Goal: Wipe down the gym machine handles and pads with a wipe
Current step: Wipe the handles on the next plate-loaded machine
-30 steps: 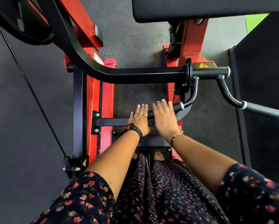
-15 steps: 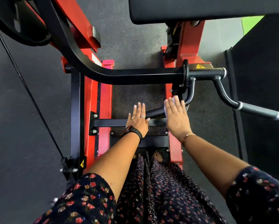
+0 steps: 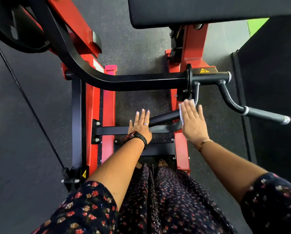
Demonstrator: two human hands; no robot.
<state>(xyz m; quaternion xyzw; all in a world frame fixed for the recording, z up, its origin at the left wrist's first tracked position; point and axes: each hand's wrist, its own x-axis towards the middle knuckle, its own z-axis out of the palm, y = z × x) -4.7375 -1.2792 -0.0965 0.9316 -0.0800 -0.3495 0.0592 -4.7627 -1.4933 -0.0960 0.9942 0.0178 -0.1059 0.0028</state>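
Note:
A black handle (image 3: 165, 117) of the red gym machine runs between my two hands. My left hand (image 3: 140, 126) lies flat with straight fingers over the near end of the handle. My right hand (image 3: 192, 120) presses a white wipe (image 3: 181, 114) against the handle's far end with fingers straight; only the wipe's edges show under the palm. A second black handle (image 3: 266, 115) sticks out to the right. A black pad (image 3: 200, 9) spans the top of the view.
A curved black lever arm (image 3: 124, 81) crosses above my hands. Red frame posts (image 3: 90, 125) flank a speckled floor strip. A thin black cable (image 3: 28, 102) slants at left. A dark panel (image 3: 273, 98) stands at right. My floral skirt fills the bottom.
My right hand has slid the wipe up and to the right along the handle, away from my left hand. My left hand has stayed at the near end.

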